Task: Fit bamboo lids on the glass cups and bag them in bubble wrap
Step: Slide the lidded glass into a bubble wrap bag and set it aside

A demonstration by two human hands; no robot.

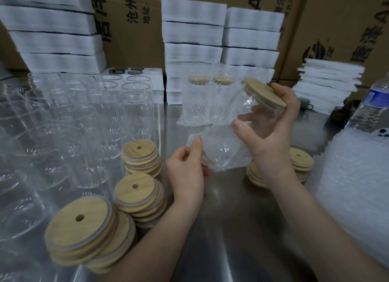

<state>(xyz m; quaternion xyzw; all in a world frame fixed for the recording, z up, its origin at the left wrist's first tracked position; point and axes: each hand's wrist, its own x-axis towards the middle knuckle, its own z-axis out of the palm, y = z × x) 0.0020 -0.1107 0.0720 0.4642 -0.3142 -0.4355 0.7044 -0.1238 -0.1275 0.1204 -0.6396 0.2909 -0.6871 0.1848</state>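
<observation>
Stacks of spare bamboo lids (84, 227), each with a straw hole, sit closest, at the lower left of a steel worktop (221, 229). More stacks lie behind them and under the right wrist.

Above the middle of the worktop, both hands hold 1 glass cup (255, 111) in the air. It is tilted, with its base pointing down to the left. A fitted lid (265, 95) caps its upper end.

The right hand (267, 134) wraps its fingers and thumb around the cup just below the lid. The left hand (186, 168) pinches the open edge of a bubble wrap bag (227, 153) between thumb and fingers. The cup's base is already inside the bag, while the upper part is uncovered.

The lid step looks finished for this cup, and bagging appears to be about halfway. Next, the right hand would probably push the cup deeper while the left draws the bag up towards the lid.

2 bagged cups (197, 100) stand upright behind. Many bare cups (84, 123) wait on the left, and loose bubble wrap (357, 176) is piled on the right.
</observation>
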